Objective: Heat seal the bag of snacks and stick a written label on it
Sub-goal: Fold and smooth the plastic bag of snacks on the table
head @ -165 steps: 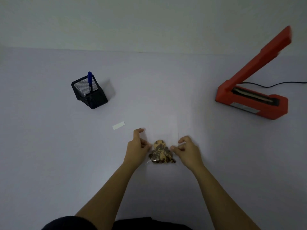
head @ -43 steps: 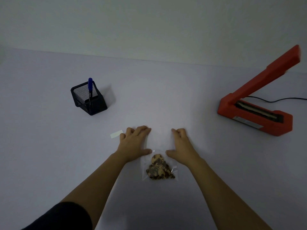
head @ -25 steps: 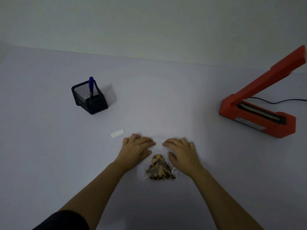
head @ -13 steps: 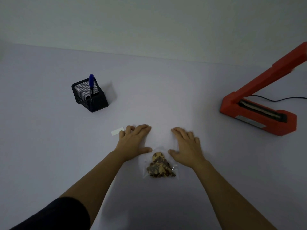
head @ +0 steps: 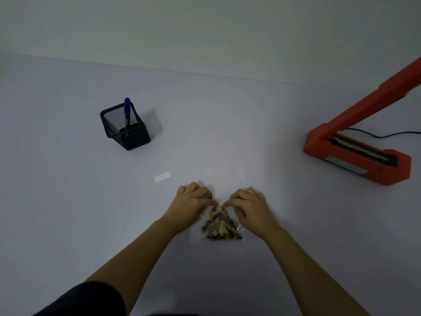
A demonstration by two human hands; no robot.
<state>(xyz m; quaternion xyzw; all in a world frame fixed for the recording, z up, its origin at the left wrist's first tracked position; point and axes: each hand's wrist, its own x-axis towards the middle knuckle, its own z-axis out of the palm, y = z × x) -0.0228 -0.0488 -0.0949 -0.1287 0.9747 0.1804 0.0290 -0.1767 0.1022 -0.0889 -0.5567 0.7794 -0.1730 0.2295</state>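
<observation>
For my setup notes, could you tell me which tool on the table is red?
The heat sealer at the right; the mesh pen holder is black.

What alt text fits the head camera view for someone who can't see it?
A person's left hand and right hand press curled fingers onto a clear bag of snacks on a pale table. A white label lies left of the hands, a mesh pen holder with a blue pen beyond it, and a red heat sealer sits open at the right.
</observation>
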